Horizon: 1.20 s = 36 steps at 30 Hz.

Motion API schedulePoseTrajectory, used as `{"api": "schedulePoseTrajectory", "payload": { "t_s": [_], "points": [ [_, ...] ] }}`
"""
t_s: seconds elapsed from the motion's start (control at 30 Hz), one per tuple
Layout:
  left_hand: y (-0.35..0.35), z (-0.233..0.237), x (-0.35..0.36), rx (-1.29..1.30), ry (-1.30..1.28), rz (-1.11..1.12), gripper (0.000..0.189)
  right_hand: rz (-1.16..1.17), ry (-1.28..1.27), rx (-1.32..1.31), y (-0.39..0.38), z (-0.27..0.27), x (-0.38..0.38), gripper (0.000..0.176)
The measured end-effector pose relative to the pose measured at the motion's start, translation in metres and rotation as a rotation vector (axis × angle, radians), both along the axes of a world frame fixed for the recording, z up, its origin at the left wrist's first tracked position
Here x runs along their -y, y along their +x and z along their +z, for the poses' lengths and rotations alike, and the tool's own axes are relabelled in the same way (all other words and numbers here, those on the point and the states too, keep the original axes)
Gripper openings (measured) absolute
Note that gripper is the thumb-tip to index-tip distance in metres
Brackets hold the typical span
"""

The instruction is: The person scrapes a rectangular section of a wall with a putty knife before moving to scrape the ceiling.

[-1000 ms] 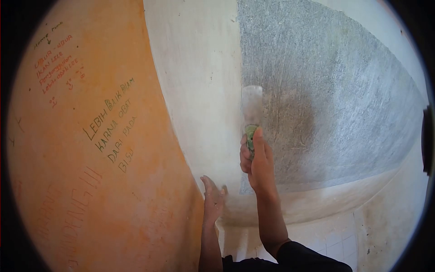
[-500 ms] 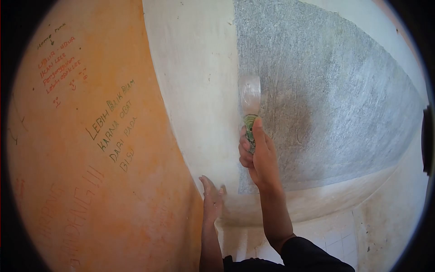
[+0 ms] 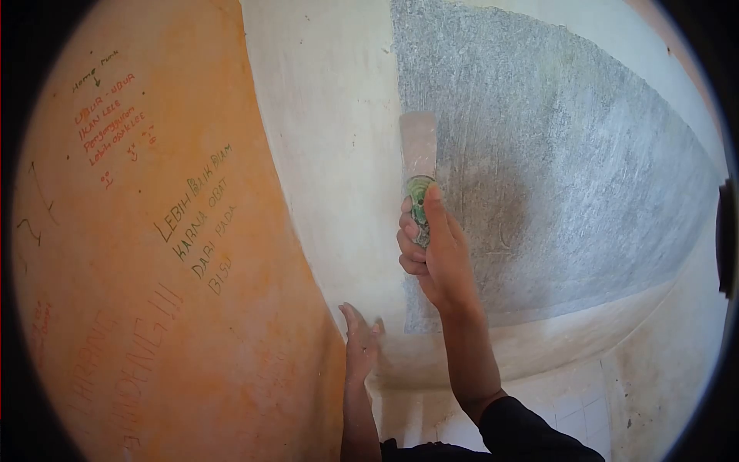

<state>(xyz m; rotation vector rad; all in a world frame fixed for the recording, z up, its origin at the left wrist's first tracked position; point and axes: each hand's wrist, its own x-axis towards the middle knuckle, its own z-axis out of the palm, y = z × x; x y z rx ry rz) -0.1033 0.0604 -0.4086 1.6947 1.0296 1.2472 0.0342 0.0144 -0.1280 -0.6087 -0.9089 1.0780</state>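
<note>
The right hand (image 3: 433,242) holds the scraper (image 3: 419,158) by its handle (image 3: 419,190), probably for control, at the left edge of the gray patch (image 3: 570,146), while the spread left hand (image 3: 360,345) seems supported by the white wall (image 3: 327,131).

the head-worn camera faces forward and down at a wall (image 3: 331,138), close enough that the right hand (image 3: 440,262) sits around mid-frame and the left hand (image 3: 360,346) lower. the view is wide and round, bowing lines and darkening at the rim, so the far right is hard to judge.
</note>
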Motion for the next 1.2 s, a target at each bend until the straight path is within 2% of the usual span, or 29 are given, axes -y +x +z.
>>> {"api": "schedulePoseTrajectory", "payload": {
  "t_s": [0.33,0.47,0.63,0.7,0.83,0.9,1.03,1.2],
  "points": [
    [0.001,0.003,0.002,0.007,-0.064,-0.001,0.086,-0.056,-0.04,0.003,-0.003,-0.001,0.001,0.042],
    [-0.001,-0.002,-0.001,-0.024,-0.009,0.005,0.086,-0.025,-0.01,0.027,-0.001,0.001,-0.006,0.044],
    [-0.001,0.004,0.001,-0.005,-0.063,-0.001,0.085,-0.021,0.023,0.055,-0.005,0.001,-0.006,0.046],
    [0.001,0.003,0.001,0.011,-0.076,-0.001,0.085,-0.056,-0.057,0.022,-0.004,-0.008,-0.003,0.046],
    [-0.003,-0.002,-0.003,0.031,-0.03,-0.02,0.083,-0.018,-0.05,-0.051,-0.009,-0.004,-0.003,0.042],
    [0.001,-0.003,-0.001,0.036,-0.022,-0.037,0.082,0.001,-0.042,-0.013,-0.003,-0.007,-0.006,0.047],
    [0.001,0.007,0.003,0.031,-0.012,-0.015,0.082,0.023,-0.032,0.004,0.009,0.007,-0.003,0.046],
    [-0.001,0.0,0.001,0.008,-0.003,-0.013,0.082,0.022,0.144,-0.049,0.042,0.048,0.002,0.043]
  ]
}}
